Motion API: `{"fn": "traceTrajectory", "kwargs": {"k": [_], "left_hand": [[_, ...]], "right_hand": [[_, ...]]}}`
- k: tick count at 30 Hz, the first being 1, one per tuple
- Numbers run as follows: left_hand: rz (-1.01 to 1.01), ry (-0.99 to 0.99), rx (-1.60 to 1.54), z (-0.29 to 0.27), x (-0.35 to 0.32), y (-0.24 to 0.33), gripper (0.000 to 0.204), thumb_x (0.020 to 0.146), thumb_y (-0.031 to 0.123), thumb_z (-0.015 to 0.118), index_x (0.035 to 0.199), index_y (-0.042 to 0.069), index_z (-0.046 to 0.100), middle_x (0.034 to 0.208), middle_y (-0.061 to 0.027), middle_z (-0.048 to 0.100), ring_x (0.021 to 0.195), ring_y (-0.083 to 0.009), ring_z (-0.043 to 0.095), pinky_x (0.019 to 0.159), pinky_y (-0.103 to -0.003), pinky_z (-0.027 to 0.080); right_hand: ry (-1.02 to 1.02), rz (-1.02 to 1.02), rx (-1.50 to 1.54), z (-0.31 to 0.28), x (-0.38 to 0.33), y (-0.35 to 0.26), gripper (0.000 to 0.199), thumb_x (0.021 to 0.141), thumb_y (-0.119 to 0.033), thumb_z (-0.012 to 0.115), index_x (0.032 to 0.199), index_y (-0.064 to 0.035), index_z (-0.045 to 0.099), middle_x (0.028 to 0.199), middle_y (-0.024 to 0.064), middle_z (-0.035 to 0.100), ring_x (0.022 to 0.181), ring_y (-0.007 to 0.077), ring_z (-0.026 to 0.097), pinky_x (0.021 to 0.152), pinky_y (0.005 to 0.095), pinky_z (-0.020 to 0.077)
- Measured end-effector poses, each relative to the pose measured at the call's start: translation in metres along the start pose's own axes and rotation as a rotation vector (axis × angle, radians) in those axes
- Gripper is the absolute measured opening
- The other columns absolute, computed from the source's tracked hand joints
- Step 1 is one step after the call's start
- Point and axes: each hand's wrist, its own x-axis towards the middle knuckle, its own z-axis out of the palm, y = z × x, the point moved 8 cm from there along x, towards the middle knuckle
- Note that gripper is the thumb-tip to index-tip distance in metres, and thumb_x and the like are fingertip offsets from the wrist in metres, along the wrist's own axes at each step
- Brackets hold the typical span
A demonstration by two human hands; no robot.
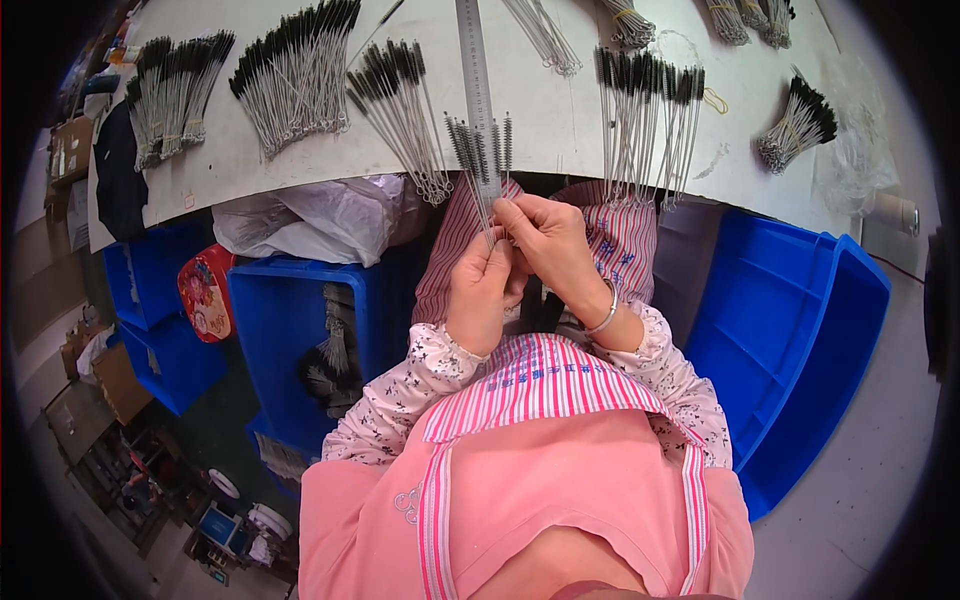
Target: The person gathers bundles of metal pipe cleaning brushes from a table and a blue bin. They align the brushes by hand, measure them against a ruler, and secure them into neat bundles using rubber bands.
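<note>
Here, seen from above, a person in a pink striped apron holds a small bunch of thin wire brushes (481,160) with black bristle tips, just below the centre of the view. The left hand (480,295) has its grip closed around the lower wire stems. The right hand (548,240), at about two o'clock from the left and touching it, pinches the same stems in a narrow grip; a silver bracelet (606,314) sits on that wrist. The bristle ends fan upward toward twelve o'clock, over the near edge of a white surface (560,110).

On that surface a metal ruler (474,70) runs toward twelve o'clock, right behind the held brushes. Further piles of the same brushes lie at ten o'clock (292,75), eleven o'clock (402,110) and one o'clock (648,115). Below the surface, a blue plastic crate (290,330) stands at nine o'clock with dark brushes inside, and another blue crate (790,340) at three o'clock.
</note>
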Motion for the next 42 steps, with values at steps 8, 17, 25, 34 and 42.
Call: {"fn": "traceTrajectory", "kwargs": {"k": [8, 17, 25, 34, 42], "left_hand": [[0.339, 0.309, 0.067, -0.014, -0.007, 0.023, 0.015, 0.097, 0.017, 0.040, 0.099, 0.006, 0.051, 0.071, 0.0017, 0.050, 0.054, -0.0037, 0.042, 0.044, -0.019, 0.031], [0.111, 0.434, -0.111, -0.039, -0.009, 0.000, 0.027, 0.095, 0.023, 0.045, 0.110, 0.002, 0.051, 0.047, 0.0067, 0.024, 0.038, -0.0030, 0.022, 0.037, -0.022, 0.020], [0.040, 0.429, -0.086, -0.038, 0.013, -0.012, 0.038, 0.094, 0.027, 0.048, 0.118, -0.003, 0.050, 0.052, 0.0090, 0.025, 0.039, -0.0008, 0.021, 0.036, -0.020, 0.018], [0.042, 0.398, -0.131, -0.042, 0.025, -0.020, 0.023, 0.085, 0.013, 0.059, 0.104, -0.001, 0.060, 0.069, 0.0037, 0.055, 0.043, 0.0004, 0.035, 0.036, -0.018, 0.025], [0.054, 0.436, -0.099, -0.038, 0.025, -0.022, 0.019, 0.083, 0.010, 0.061, 0.098, -0.002, 0.058, 0.057, 0.0041, 0.046, 0.036, -0.0009, 0.028, 0.034, -0.020, 0.020]], "right_hand": [[0.204, 0.002, 0.309, -0.018, -0.008, -0.019, 0.025, 0.091, -0.016, 0.053, 0.075, 0.0004, 0.060, 0.061, 0.0031, 0.059, 0.056, 0.0081, 0.058, 0.049, 0.0216, 0.0433], [0.021, 0.078, 0.019, -0.041, -0.016, -0.001, 0.017, 0.091, -0.009, 0.053, 0.103, 0.0007, 0.057, 0.070, -0.0051, 0.051, 0.061, 0.0012, 0.039, 0.051, 0.0171, 0.0329], [-0.060, 0.082, -0.092, -0.042, -0.020, 0.029, 0.011, 0.088, -0.008, 0.056, 0.093, 0.0013, 0.059, 0.067, -0.0009, 0.053, 0.059, 0.0035, 0.045, 0.052, 0.0196, 0.0375], [-0.003, 0.116, -0.177, -0.048, -0.025, 0.031, 0.010, 0.085, -0.009, 0.059, 0.088, 0.0010, 0.060, 0.067, 0.0010, 0.055, 0.059, 0.0053, 0.047, 0.052, 0.0215, 0.0389], [0.075, -0.143, -0.505, -0.049, -0.028, 0.012, 0.006, 0.078, -0.004, 0.063, 0.084, -0.0016, 0.061, 0.072, 0.0087, 0.057, 0.064, 0.0210, 0.055, 0.058, 0.0303, 0.0423]]}}
